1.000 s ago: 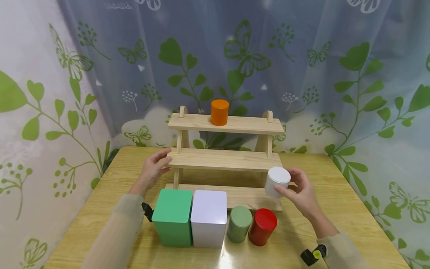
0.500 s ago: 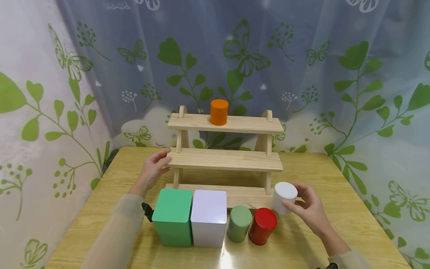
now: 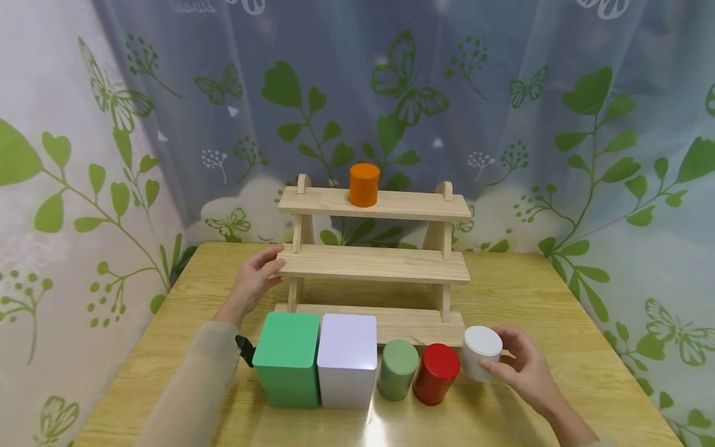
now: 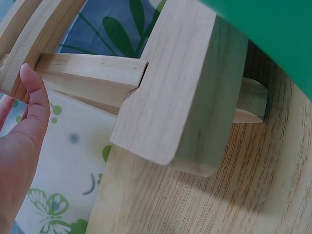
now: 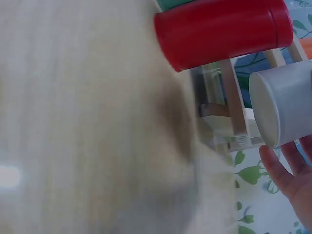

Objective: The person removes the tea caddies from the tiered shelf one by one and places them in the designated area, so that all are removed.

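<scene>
My right hand (image 3: pixel 527 369) holds a white cylindrical canister (image 3: pixel 481 352) between thumb and fingers, just right of the red canister (image 3: pixel 437 374). The white canister's underside shows in the right wrist view, so it seems to be off the table. At the left end of the three-tier wooden display stand (image 3: pixel 374 263), my left hand (image 3: pixel 254 282) pinches the middle shelf, its thumb (image 4: pixel 35 90) on the board's edge. An orange canister (image 3: pixel 364 185) stands on the top shelf.
Along the stand's front, from left to right, are a green square box (image 3: pixel 287 360), a pale lilac box (image 3: pixel 347 363), a light green canister (image 3: pixel 398 369) and the red one. They partly hide the bottom shelf. A patterned curtain (image 3: pixel 503 155) hangs behind the wooden table (image 3: pixel 536 292).
My right hand has carried the white canister from in front of the stand's right end down, rightward and nearer, to beside the red canister. My left hand has stayed on the shelf.
</scene>
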`<state>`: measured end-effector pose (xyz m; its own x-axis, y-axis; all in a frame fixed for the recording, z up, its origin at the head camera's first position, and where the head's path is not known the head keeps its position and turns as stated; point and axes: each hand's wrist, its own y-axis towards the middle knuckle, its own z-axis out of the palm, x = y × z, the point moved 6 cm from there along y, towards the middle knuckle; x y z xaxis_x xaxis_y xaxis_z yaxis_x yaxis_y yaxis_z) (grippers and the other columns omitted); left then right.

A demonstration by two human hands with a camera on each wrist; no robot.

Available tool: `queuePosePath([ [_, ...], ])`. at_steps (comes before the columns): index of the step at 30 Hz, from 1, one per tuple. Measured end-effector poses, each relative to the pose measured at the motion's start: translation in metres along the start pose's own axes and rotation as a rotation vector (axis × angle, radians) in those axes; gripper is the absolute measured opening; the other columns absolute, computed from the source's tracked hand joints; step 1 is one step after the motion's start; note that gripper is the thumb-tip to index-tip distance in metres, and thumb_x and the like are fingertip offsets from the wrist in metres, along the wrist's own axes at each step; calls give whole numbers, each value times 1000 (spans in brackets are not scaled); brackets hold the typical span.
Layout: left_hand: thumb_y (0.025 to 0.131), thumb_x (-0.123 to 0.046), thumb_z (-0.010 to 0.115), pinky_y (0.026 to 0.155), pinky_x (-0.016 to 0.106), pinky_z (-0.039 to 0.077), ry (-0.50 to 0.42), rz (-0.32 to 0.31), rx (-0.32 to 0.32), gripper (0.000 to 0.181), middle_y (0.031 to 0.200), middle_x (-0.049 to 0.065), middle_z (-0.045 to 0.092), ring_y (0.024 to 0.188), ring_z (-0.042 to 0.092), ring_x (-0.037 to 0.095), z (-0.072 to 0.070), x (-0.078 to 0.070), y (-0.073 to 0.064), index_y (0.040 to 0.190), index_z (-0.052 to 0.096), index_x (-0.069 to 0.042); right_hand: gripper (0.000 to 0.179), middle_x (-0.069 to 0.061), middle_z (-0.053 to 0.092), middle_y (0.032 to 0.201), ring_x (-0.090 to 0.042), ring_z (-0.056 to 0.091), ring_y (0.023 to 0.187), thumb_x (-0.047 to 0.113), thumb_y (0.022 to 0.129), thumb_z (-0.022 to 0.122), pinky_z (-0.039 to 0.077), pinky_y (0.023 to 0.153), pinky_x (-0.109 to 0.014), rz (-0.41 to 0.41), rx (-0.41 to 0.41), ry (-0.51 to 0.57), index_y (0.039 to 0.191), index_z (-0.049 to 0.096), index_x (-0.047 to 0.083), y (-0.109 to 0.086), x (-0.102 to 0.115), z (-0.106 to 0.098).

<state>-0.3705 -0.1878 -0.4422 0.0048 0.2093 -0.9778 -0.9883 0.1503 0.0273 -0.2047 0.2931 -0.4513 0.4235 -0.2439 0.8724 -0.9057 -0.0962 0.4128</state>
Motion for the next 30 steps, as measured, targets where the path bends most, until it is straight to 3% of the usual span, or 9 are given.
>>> queuePosePath([
  [8, 94, -12, 56, 81, 32, 51, 11, 0, 9, 52, 137, 14, 34, 100, 50, 15, 1, 0, 2, 141, 37, -1, 51, -3, 58, 109, -8, 56, 94, -14, 74, 69, 50, 74, -23, 12, 58, -11, 118, 44, -9, -15, -11, 5],
  [18, 95, -11, 55, 77, 29, 51, -2, 4, 14, 51, 135, 13, 35, 98, 48, 15, 1, 0, 1, 141, 36, 0, 51, -4, 57, 109, -8, 58, 93, -12, 73, 71, 50, 74, -23, 61, 60, -47, 118, 47, -7, -24, -20, 9],
  [25, 95, -10, 54, 74, 27, 51, -2, 13, 13, 51, 136, 13, 34, 101, 48, 15, 0, 0, 0, 141, 35, 1, 53, -3, 56, 109, -6, 58, 94, -4, 73, 76, 51, 76, -24, 162, 73, -81, 118, 48, -3, -31, -29, 12],
  [30, 95, -10, 54, 81, 34, 50, 4, 5, 10, 51, 137, 14, 33, 102, 48, 16, 0, 0, 0, 141, 36, 0, 54, -5, 56, 109, -5, 57, 96, -4, 71, 77, 51, 77, -24, 168, 78, -74, 117, 47, -3, -35, -32, 14],
])
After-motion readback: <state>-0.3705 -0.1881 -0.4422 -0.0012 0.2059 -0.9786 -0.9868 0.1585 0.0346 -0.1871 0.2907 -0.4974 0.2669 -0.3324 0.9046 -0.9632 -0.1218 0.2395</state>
